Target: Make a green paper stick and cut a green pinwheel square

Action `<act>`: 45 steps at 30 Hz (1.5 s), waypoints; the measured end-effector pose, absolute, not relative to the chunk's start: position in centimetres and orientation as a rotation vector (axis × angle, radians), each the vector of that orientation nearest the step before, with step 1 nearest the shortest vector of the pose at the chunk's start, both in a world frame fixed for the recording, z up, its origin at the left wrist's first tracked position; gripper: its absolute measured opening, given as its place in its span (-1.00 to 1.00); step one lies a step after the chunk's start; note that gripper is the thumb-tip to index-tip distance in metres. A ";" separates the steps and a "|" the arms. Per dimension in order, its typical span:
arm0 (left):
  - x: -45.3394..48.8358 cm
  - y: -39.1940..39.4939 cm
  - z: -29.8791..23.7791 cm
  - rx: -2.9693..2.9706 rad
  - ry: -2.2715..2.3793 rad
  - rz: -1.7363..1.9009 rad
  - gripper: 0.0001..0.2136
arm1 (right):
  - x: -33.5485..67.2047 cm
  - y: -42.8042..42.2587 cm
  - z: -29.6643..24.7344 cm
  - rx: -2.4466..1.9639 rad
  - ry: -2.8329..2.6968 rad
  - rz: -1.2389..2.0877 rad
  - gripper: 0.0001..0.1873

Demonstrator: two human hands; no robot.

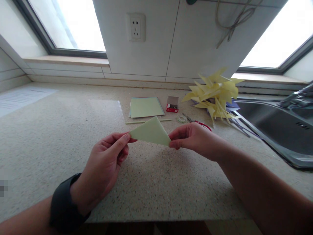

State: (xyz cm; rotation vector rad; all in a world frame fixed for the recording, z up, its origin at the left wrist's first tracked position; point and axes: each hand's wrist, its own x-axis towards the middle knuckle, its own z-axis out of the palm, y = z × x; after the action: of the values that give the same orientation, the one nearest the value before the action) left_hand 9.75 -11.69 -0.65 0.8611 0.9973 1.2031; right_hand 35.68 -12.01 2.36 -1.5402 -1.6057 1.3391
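A pale green sheet of paper folded into a triangle (151, 132) is held above the speckled countertop (73, 130). My left hand (107, 163) pinches its left corner between thumb and fingers. Its right corner is pinched by my right hand (193, 138). A dark band sits on my left wrist.
Behind the hands lie a stack of green paper sheets (145, 106), a thin stick (146, 121), a small red box (172, 104), red-handled scissors (199, 123) and a heap of yellow paper pinwheels (216, 94). A steel sink (276, 127) is at the right. A wall socket (136, 27) is above.
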 end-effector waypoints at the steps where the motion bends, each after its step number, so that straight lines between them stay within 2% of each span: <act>1: 9.8 -11.7 -0.7 0.858 0.997 1.201 -0.84 | 35.7 -12.0 2.4 -1.545 -1.597 1.325 -0.88; 19: 9.7 -11.6 -0.7 0.854 0.999 1.162 -0.82 | 36.3 -11.8 3.0 -1.602 -1.657 1.242 -0.95; 23: 9.8 -11.3 -0.8 0.917 1.015 1.113 -0.80 | 36.7 -11.7 3.2 -1.546 -1.613 1.282 -0.88; 27: 9.7 -11.4 -1.2 1.231 1.108 1.021 -0.77 | 37.6 -11.6 3.3 -1.545 -1.750 1.286 -0.83; 31: 9.4 -12.3 -1.3 1.813 1.204 0.968 -0.74 | 38.0 -11.6 3.1 -1.666 -2.023 1.151 -0.84; 35: 9.3 -13.0 -0.7 2.338 0.959 0.785 -0.75 | 37.7 -11.7 3.2 -1.639 -2.185 1.079 -0.83; 39: 9.2 -13.0 -0.5 2.558 0.836 0.571 -0.64 | 37.4 -11.7 3.3 -1.550 -2.301 1.018 -0.78; 45: 9.3 -12.9 -0.7 2.745 0.805 0.329 -0.61 | 37.4 -11.5 3.2 -1.583 -2.307 1.000 -0.82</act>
State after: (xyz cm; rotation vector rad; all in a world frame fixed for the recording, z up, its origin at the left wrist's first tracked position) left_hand 9.25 -12.92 -0.69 2.7451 0.8051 0.3285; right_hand 37.37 -11.51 3.15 -1.5829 -2.3074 1.0001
